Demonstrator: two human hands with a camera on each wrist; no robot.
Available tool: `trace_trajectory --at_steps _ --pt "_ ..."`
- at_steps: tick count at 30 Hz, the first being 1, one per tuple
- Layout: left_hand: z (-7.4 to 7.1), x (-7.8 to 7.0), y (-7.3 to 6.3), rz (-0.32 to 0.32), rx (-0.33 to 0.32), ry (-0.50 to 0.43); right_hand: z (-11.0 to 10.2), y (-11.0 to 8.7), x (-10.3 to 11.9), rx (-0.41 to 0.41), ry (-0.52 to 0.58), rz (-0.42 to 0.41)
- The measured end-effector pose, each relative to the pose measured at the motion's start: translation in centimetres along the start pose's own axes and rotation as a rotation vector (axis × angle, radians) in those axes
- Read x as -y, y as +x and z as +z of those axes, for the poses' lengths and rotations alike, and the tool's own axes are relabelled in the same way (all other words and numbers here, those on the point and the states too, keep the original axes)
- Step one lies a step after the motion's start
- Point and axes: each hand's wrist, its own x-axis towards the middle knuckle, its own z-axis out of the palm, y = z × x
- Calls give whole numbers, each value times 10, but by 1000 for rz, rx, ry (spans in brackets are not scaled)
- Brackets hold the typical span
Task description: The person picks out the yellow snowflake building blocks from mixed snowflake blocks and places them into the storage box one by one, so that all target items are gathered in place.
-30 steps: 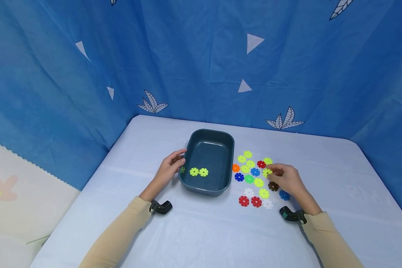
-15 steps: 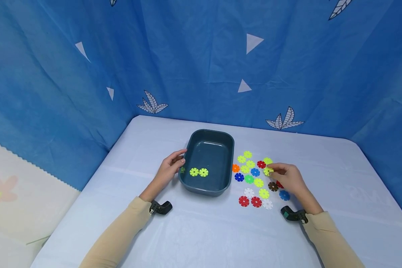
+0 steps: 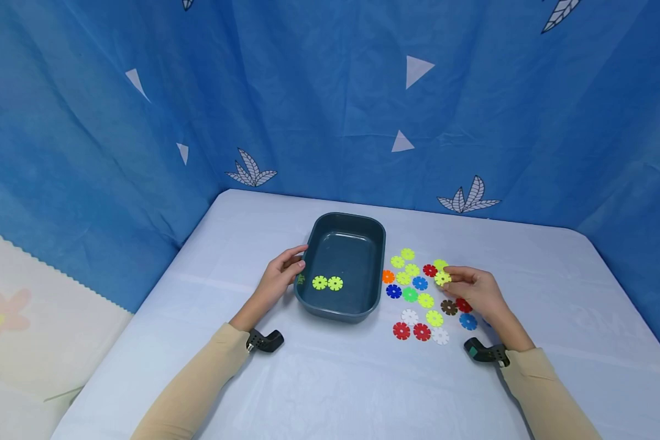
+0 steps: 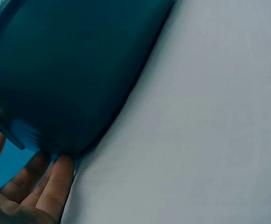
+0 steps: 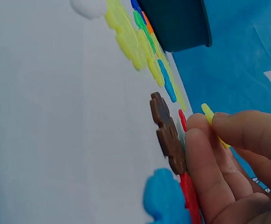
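Note:
My right hand (image 3: 475,290) pinches a yellow notched plastic disc (image 3: 443,278) between thumb and fingers, raised over the right part of the scattered discs. In the right wrist view that yellow disc (image 5: 209,113) shows edge-on at the fingertips, with a brown disc (image 5: 165,130) close by on the table. My left hand (image 3: 282,276) touches the left side of a dark blue-green basin (image 3: 341,315). The left wrist view has its fingers (image 4: 56,186) extended against the basin's outer wall. Two yellow discs (image 3: 327,283) lie side by side on the basin floor.
Several flower-shaped discs lie flat right of the basin, among them an orange disc (image 3: 388,277), a green disc (image 3: 410,294), a dark blue disc (image 3: 393,291) and a red disc (image 3: 401,330). A white cloth (image 3: 352,385) covers the table; a blue curtain (image 3: 330,91) hangs behind.
The right hand has lifted the yellow disc off the table and shifted slightly right, uncovering a red disc beneath it. The left hand and basin stay in place.

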Motion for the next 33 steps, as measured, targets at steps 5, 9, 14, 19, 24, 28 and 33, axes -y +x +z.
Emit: trace_trajectory --at_steps 5,9,14,19,24,28,33 --pt "0 0 1 11 0 -6 -3 0 -1 37 104 14" --pt "0 0 1 12 3 -11 -6 2 -3 80 207 52" --pt "0 0 1 7 6 -13 -8 2 0 134 352 107" --pt "-1 0 1 4 6 -13 -9 1 5 161 487 120" --pt "-1 -1 0 -3 6 -12 -9 0 8 168 546 112" --pt "-1 -1 -1 -4 3 -6 -8 1 10 172 549 98" --pt "-1 -2 -1 -7 4 -16 -10 0 14 182 601 82"
